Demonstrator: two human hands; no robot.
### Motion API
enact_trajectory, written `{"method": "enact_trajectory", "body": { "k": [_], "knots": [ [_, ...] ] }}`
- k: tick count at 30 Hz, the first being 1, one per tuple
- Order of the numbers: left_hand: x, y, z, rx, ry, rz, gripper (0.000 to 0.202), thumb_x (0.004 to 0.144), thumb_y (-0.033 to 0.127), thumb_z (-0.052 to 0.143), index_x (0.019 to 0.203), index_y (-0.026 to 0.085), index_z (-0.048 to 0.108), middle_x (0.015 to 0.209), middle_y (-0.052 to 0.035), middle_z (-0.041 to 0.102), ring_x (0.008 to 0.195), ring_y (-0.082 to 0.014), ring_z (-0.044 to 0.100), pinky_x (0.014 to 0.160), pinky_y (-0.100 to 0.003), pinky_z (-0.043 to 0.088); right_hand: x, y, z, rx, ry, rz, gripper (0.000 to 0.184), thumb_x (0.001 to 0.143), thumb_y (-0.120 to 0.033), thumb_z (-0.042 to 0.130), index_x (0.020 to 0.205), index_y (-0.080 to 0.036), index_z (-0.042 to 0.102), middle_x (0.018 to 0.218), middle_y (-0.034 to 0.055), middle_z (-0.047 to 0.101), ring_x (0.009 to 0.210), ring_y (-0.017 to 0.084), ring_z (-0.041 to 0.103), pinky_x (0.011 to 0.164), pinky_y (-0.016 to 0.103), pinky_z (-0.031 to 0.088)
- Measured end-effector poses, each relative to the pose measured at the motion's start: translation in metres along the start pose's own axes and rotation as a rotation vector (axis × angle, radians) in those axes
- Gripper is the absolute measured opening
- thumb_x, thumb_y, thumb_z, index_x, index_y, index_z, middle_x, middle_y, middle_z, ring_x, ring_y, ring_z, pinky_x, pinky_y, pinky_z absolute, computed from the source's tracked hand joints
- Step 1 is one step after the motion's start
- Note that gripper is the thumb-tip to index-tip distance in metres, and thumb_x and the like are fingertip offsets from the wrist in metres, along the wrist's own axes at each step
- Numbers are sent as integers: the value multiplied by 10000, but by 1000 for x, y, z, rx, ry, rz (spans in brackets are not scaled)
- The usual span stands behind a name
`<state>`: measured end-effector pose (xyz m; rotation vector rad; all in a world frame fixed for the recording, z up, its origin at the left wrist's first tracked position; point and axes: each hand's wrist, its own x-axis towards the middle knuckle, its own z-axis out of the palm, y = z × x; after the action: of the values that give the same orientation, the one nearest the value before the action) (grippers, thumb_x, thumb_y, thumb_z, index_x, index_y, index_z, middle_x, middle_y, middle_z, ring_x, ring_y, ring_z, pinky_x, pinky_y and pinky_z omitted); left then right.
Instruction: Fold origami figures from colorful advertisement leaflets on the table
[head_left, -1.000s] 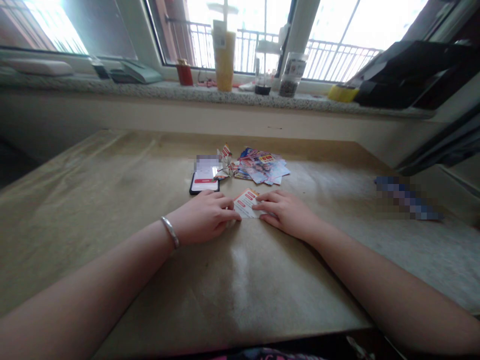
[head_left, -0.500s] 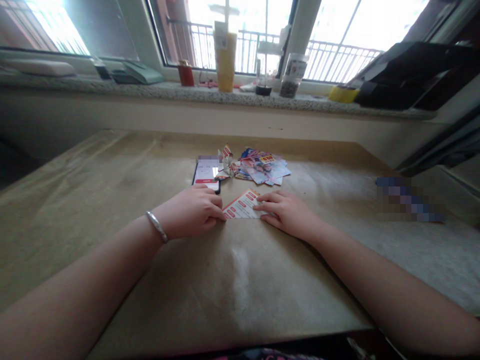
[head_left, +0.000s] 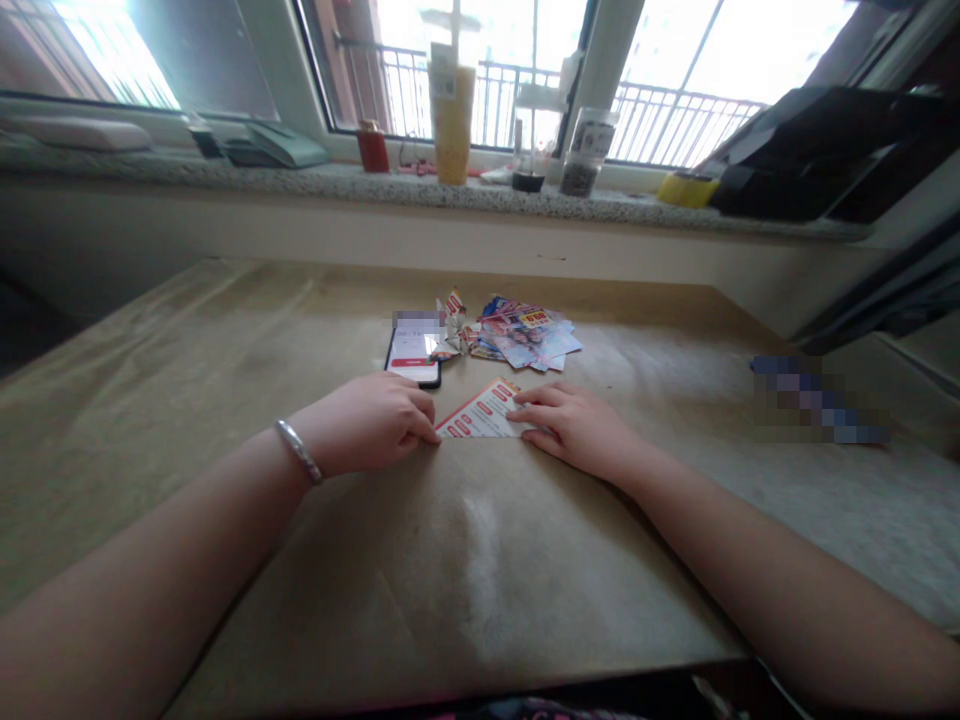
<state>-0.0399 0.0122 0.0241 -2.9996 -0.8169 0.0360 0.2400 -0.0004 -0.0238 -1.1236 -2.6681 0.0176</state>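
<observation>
A folded sheet of printed paper (head_left: 484,412), white with red labels and an orange edge, lies on the table as a triangle with its long edge towards me. My left hand (head_left: 379,422), a silver bangle on its wrist, has its fingers curled and closed at the paper's left corner. My right hand (head_left: 566,425) rests on the right part of the paper with its fingers spread and stretched out. Just beyond my left hand lies a phone (head_left: 412,355) with a lit screen.
A crumpled paper piece (head_left: 454,330) partly overlaps the phone. Right of it is a pile of printed leaflets (head_left: 532,335). A blurred-out flat item (head_left: 817,398) lies far right on the table (head_left: 360,580). Bottles and jars stand on the stone windowsill (head_left: 300,185) behind.
My left hand has slid slightly left along the paper's near edge, showing more of its left corner. My right hand and the paper have stayed put.
</observation>
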Motion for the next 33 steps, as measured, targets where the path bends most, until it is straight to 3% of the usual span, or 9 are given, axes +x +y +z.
{"method": "enact_trajectory", "body": {
  "k": [16, 21, 24, 28, 33],
  "knots": [
    [-6, 1, 0, 60, -42, -19, 299, 766, 116, 507, 859, 299, 724, 827, 24, 691, 784, -155, 610, 714, -277, 425, -1, 0, 0, 0, -14, -4, 297, 881, -299, 517, 1152, -261, 632, 1221, 43, 602, 1088, 229, 530, 912, 399, 455],
    [-10, 2, -3, 119, -64, -51, 234, 745, 128, 525, 728, 261, 717, 737, -2, 673, 745, -170, 594, 698, -295, 423, 0, 0, -1, 7, -7, -11, 296, 874, -280, 526, 1149, -259, 635, 1215, 57, 604, 1083, 226, 535, 901, 397, 462],
    [-15, -1, -5, 130, -96, -65, 243, 749, 123, 518, 739, 268, 713, 763, 5, 678, 776, -175, 603, 715, -302, 431, 0, 0, -1, 6, -10, -10, 298, 871, -276, 530, 1150, -261, 634, 1215, 58, 603, 1080, 224, 539, 900, 394, 463],
    [-14, -2, -2, 104, -56, -107, 235, 800, 145, 486, 792, 245, 699, 818, -4, 677, 765, -163, 609, 707, -286, 454, -1, 0, -1, -10, -10, -9, 295, 876, -288, 521, 1147, -260, 634, 1215, 47, 603, 1076, 226, 540, 906, 391, 462],
    [-5, 1, 15, 77, 117, -60, 321, 853, 210, 478, 1139, 254, 617, 944, -45, 666, 792, -166, 604, 700, -272, 481, -1, 0, 0, -29, 19, 23, 297, 879, -290, 512, 1149, -243, 628, 1199, 54, 606, 1070, 230, 537, 911, 395, 460]
  ]
}}
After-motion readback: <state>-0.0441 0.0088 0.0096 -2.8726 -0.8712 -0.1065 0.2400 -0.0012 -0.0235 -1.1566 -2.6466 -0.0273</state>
